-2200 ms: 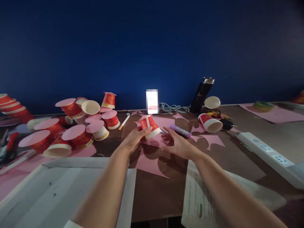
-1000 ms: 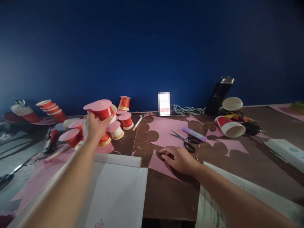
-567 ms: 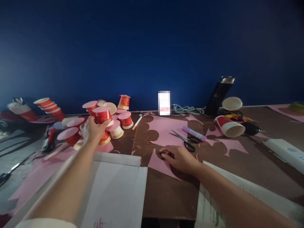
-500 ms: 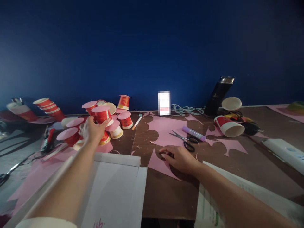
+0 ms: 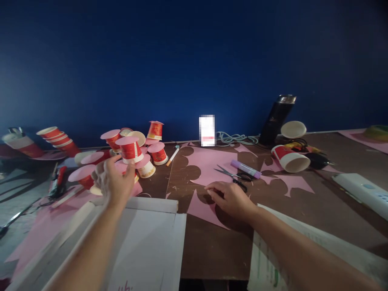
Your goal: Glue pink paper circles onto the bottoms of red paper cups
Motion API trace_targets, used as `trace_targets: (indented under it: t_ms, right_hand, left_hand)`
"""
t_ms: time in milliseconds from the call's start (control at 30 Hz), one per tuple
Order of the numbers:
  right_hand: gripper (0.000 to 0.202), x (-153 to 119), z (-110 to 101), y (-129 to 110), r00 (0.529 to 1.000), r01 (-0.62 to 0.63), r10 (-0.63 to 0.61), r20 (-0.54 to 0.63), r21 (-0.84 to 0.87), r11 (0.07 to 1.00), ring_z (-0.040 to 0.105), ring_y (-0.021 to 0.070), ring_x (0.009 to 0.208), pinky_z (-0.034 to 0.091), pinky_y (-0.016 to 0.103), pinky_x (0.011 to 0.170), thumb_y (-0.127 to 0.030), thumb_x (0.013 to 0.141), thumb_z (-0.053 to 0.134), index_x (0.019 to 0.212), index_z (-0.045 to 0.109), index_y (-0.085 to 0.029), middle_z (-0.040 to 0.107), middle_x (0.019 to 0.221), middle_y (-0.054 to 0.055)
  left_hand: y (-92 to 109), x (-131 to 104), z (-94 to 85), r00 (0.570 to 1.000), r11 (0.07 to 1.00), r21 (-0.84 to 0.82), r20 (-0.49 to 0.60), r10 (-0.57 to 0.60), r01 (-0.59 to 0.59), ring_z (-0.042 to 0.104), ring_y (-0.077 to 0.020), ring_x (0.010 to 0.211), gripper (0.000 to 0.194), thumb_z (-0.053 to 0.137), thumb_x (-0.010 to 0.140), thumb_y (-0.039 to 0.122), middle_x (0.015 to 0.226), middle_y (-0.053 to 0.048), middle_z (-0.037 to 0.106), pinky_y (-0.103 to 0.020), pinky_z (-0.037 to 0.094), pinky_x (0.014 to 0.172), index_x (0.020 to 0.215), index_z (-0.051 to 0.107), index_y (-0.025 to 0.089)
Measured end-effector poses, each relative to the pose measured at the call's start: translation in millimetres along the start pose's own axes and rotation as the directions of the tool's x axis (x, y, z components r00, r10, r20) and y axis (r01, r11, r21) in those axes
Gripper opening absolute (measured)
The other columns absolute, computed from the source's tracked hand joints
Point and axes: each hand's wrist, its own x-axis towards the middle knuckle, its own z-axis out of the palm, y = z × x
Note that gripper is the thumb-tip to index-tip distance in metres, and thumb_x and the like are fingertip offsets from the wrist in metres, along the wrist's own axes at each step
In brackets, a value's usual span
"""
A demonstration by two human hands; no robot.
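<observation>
From here I see the left hand [image 5: 113, 182], its grip apart, at a pink-topped red paper cup [image 5: 129, 150] on the cup pile; whether they touch, I can't tell. The right hand [image 5: 233, 200] is low over the surface [image 5: 212, 250], fingers curled, grip unclear, near the scissors [image 5: 232, 174] and a pink paper scrap [image 5: 201, 208].

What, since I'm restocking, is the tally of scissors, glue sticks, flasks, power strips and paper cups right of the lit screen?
Scissors: 1
Glue stick: 1
Flask: 1
Power strip: 1
Paper cups: 2
Total: 6
</observation>
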Motion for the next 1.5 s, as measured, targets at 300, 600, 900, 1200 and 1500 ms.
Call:
trace_targets:
  t_ms: [300,600,900,1200,1500]
  right_hand:
    - [0.025,-0.7,4.1,9.2,1.000,-0.014,0.013,-0.023,-0.043,0.999,0.066,0.0193,0.083,0.046,0.028,0.073,-0.033,0.091,0.047,0.099,0.068,-0.024,0.073,0.093,0.002]
    - [0.024,0.3,4.6,9.4,1.000,0.015,-0.015,-0.005,-0.059,0.998,0.067,0.0201,0.090,0.047,0.030,0.078,-0.029,0.091,0.047,0.100,0.069,-0.023,0.073,0.099,0.002]
    - [0.021,-0.4,6.7,7.9,0.999,0.034,-0.037,-0.028,-0.079,0.996,0.069,0.0184,0.088,0.048,0.026,0.076,-0.024,0.088,0.051,0.098,0.070,-0.023,0.074,0.098,0.002]
    - [0.022,10.4,-19.7,25.3,0.885,-0.064,0.131,-0.447,0.162,0.985,0.065,0.0145,0.067,0.048,0.024,0.066,-0.029,0.088,0.052,0.095,0.070,-0.020,0.072,0.075,0.002]
    - [0.031,8.7,-113.4,54.7,0.677,-0.708,0.517,-0.524,-0.270,0.653,0.066,0.0278,0.084,0.047,0.037,0.071,-0.046,0.080,0.051,0.087,0.074,-0.027,0.072,0.085,0.007]
  left_hand:
    - [88.6,-66.7,30.4,0.826,0.809,-0.337,0.136,0.547,-0.481,0.057,-0.0208,0.093,0.014,0.053,0.084,0.019,0.093,-0.005,0.065,-0.035,0.043,0.089,0.087,0.066,0.020]
    - [110.8,-81.2,70.2,0.822,0.833,-0.355,0.235,0.519,-0.424,0.058,-0.0203,0.087,0.014,0.055,0.081,0.015,0.087,-0.005,0.064,-0.035,0.045,0.086,0.084,0.067,0.020]
    - [103.7,-78.9,70.6,0.752,0.759,-0.418,0.227,0.619,-0.499,0.057,-0.0217,0.089,0.015,0.053,0.083,0.015,0.091,-0.006,0.065,-0.036,0.044,0.084,0.090,0.066,0.017]
    - [125.7,-101.4,57.1,0.531,0.568,-0.531,0.240,0.813,-0.629,0.054,-0.0219,0.088,0.016,0.050,0.089,0.019,0.090,-0.006,0.063,-0.036,0.044,0.079,0.093,0.065,0.017]
    - [119.1,-98.2,65.0,0.508,0.545,-0.592,0.248,0.824,-0.594,0.055,-0.0206,0.088,0.017,0.049,0.089,0.018,0.089,-0.007,0.064,-0.035,0.045,0.080,0.095,0.065,0.017]
